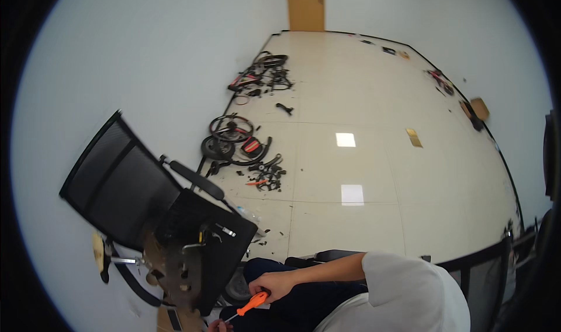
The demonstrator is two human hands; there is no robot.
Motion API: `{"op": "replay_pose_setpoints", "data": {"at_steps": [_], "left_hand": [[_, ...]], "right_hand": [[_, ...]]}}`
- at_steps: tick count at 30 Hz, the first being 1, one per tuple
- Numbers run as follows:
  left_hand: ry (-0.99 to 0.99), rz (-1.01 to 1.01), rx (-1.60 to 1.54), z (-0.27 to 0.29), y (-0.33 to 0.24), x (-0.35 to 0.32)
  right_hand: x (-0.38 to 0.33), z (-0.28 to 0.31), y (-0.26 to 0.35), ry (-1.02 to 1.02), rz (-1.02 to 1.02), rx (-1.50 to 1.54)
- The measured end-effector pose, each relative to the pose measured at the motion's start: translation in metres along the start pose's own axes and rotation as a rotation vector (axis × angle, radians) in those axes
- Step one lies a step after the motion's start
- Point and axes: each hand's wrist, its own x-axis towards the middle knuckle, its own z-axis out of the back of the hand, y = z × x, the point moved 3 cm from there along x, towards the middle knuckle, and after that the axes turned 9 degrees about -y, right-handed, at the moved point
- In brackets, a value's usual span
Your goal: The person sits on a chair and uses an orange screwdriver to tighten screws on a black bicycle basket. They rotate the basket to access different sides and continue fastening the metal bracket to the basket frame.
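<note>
My right hand [272, 286] is wrapped round the orange handle of a screwdriver [251, 303], whose thin metal shaft slants down to the left. At the lower edge, the fingers of my left hand [220, 326] are pinched together at the shaft's tip. What they grip there is too small and cut off to make out. Below and behind the screwdriver lie my dark trousers, and a grey wheel-like part [236, 288] shows beside my knee. Left of my hands stands a black mesh office chair [125, 180] with hand tools [227, 231] and small parts on its seat.
Bicycle-like wheels [232, 127], a tyre and loose black parts [267, 173] lie on the tiled floor along the left wall. Farther off is another heap of parts [266, 75]. A cardboard box [479, 108] sits by the right wall. At the far end is a wooden door [306, 8].
</note>
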Motion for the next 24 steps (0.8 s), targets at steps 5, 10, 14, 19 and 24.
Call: {"op": "replay_pose_setpoints", "data": {"at_steps": [5,10,14,19,24], "left_hand": [[-0.062,0.043,-0.022,0.01,-0.009,-0.02],[-0.037,0.038,-0.093,-0.005,-0.016,-0.005],[0.023,0.001,-0.072,-0.007,-0.016,-0.002],[0.039,-0.095,0.061,-0.009,-0.023,-0.013],[-0.061,-0.116,-0.147,0.0,0.035,-0.001]], "right_hand": [[0.013,-0.019,-0.028,0.036,-0.065,0.149],[0.013,0.0,-0.02,-0.079,-0.154,0.317],[0.015,0.007,-0.02,-0.23,-0.225,0.408],[0.018,0.006,-0.015,-0.297,-0.338,0.416],[0.014,0.007,-0.013,-0.26,-0.326,0.368]]}}
